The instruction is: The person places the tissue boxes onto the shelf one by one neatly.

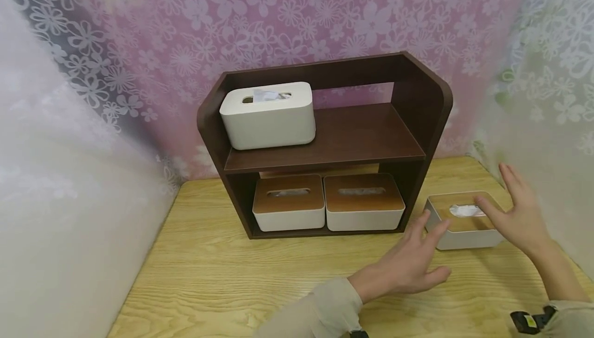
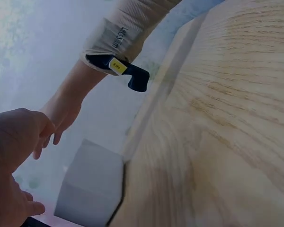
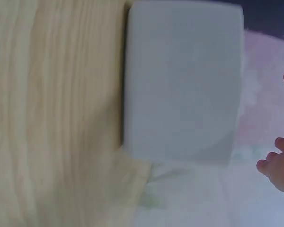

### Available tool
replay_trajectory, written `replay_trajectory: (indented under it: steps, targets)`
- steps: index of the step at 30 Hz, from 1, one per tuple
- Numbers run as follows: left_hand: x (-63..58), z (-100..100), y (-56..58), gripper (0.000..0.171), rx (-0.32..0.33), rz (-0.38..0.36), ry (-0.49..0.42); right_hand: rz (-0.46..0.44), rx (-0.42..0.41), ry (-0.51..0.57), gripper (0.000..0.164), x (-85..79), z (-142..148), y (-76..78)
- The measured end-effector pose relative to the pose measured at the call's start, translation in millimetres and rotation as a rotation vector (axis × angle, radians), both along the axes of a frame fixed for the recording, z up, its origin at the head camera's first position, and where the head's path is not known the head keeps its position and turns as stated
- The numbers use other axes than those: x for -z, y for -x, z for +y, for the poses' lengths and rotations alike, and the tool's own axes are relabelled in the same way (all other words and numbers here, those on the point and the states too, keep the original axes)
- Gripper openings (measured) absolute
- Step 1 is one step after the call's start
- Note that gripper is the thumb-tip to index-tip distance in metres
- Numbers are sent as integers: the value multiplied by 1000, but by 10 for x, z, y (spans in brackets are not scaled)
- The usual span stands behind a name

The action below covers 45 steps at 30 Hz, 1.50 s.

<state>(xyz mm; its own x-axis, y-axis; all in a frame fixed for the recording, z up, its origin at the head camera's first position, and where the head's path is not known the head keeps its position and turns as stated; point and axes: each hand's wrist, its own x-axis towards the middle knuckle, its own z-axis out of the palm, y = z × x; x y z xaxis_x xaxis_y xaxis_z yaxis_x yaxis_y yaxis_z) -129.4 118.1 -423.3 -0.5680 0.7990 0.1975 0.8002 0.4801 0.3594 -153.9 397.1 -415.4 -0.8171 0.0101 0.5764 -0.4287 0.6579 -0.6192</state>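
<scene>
A tissue box [image 1: 468, 240] with a wooden lid and pale sides stands on the table to the right of the shelf, white tissue showing in its slot. My left hand [image 1: 408, 263] hovers at its left front corner, fingers spread and extended. Over its right side is my right hand [image 1: 522, 216], thumb and fingers apart, overlapping the lid's edge in the head view. Neither hand holds anything. In the right wrist view the pale side of the box [image 3: 182, 82] fills the middle, with fingertips at the right edge. The left wrist view catches the box [image 2: 92, 182] below both hands.
A dark brown two-tier shelf [image 1: 366, 131] stands on the wood-grain table [image 1: 209, 276]. On its upper tier, at left, sits a white tissue box [image 1: 274, 126]. Two wooden-lidded tissue boxes, left [image 1: 290, 219] and right [image 1: 364, 219], fill the lower tier. Flowered curtains [image 1: 297, 18] surround the table.
</scene>
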Motion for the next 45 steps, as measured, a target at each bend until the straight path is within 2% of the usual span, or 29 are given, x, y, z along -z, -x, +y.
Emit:
replay_trajectory:
  steps: [5,8,13,19,24,29,32,36,40,45]
  targets:
    - [113,182,41,91,-77,-100,-42,-170,77,30,86,136,235,-34]
    - [181,270,86,92,-114,-151,-82,-288,91,71,85,225,329,-49]
    - [247,386,173,93,-165,-252,-157,-469,45,135,82,332,451,-81]
    - [311,452,256,99,-246,-458,-218,-603,-29,69,83,444,624,-82]
    - [365,485,280,100,-280,-565,-230,-655,-134,98,81,543,713,-57]
    - [380,504,278,102,-275,-691,-296,-630,-236,147,76,607,737,-56]
    - [372,519,284,103,-271,-745,-334,-623,-266,166,74,618,741,-32]
    - [367,553,295,99,-281,-752,-329,-633,-262,165,73,610,748,3]
    - [377,594,297,97,-282,-743,-301,-656,-262,137,80,597,759,13]
    - [401,639,319,99,-273,-723,-300,-650,-314,165,82,596,748,32]
